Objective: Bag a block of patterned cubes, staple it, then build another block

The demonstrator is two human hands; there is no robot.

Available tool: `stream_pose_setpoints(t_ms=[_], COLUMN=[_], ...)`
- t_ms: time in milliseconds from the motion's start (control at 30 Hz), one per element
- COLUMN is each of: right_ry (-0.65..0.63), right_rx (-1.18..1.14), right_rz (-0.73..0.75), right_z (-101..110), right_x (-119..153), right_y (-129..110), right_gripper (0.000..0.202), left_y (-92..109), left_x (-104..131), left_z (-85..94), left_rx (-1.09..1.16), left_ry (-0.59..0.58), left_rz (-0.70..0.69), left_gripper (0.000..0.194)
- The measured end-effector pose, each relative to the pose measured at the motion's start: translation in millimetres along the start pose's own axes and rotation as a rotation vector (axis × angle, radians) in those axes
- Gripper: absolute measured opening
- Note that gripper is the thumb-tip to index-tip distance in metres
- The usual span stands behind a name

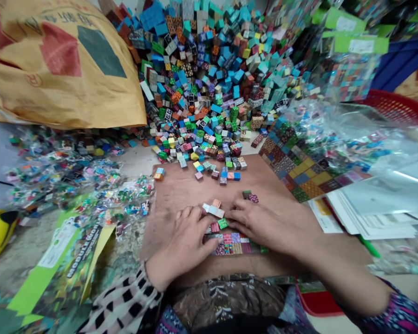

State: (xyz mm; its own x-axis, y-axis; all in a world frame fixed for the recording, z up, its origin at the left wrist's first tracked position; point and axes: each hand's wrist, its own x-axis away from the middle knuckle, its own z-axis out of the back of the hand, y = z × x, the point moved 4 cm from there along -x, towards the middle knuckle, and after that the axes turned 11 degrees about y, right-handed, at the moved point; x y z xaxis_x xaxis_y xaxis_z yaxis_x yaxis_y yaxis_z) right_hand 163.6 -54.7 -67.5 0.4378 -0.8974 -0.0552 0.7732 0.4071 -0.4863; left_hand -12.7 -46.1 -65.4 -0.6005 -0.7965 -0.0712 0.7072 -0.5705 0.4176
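Note:
On a brown board (264,178), small patterned cubes lie between my two hands. My left hand (190,234) rests with its fingers apart, the thumb against a block of patterned cubes set in rows (235,243). My right hand (259,220) is stretched out flat from the other side, its fingertips beside a green cube (223,223); its thumb is hidden. A reddish cube (215,227) sits next to the green one. Just above, a pale blue and white strip of cubes (214,211) lies at a slant near an orange cube (216,203).
A large heap of loose cubes (202,102) rises behind the board. A tan sack (66,69) stands at left, above small bagged pieces (87,176). At right are a wrapped sheet of cubes (306,167), clear plastic bags (386,176) and a red basket (399,104).

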Motion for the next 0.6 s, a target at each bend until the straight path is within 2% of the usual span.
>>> stream_pose_setpoints(t_ms=[167, 267, 333, 433, 600], right_ry=[0.054, 0.155, 0.171, 0.115, 0.060], right_rx=[0.013, 0.118, 0.194, 0.260, 0.183], right_rz=[0.010, -0.035, -0.018, 0.055, 0.094], right_z=[17.1, 34.2, 38.9, 32.4, 15.9], right_x=[5.0, 15.1, 23.2, 31.8, 28.5], right_y=[-1.2, 7.9, 13.4, 17.1, 12.8], right_gripper=[0.026, 0.030, 0.031, 0.034, 0.044], left_y=[-1.7, 0.7, 2.6, 4.7, 8.2], left_x=[2.1, 1.6, 1.0, 0.2, -0.9], left_z=[-0.8, -1.9, -3.9, -7.4, -11.0], left_rx=[0.018, 0.012, 0.000, -0.024, -0.049], left_ry=[-0.001, -0.024, -0.044, -0.063, -0.077], left_rz=[0.010, 0.003, 0.000, 0.001, -0.034], left_gripper=[0.038, 0.049, 0.059, 0.066, 0.079])
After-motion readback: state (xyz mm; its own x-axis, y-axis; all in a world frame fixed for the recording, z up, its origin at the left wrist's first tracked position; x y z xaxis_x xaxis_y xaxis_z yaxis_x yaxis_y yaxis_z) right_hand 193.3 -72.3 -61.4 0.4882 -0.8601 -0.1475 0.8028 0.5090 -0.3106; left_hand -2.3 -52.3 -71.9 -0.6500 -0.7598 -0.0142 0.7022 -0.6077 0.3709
